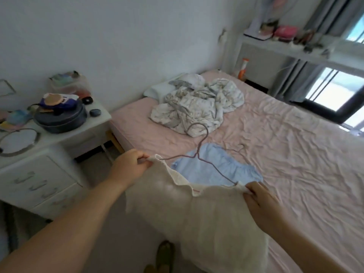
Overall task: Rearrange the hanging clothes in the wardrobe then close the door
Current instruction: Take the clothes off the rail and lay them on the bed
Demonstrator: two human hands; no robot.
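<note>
Head view: cream garment [199, 219] stretched between pinching left hand [131, 166] and right hand [260, 200].

Bare arms, no sleeves in view

Left hand [132, 164] and right hand [262, 201] wear no rings, watch or gloves; both forearms are uncovered.

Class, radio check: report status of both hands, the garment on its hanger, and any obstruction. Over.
Left hand and right hand each pinch a shoulder of the cream garment. Wire hanger inside its neckline, over the bed. Blue garment lies beneath. Wardrobe not in view.
</note>
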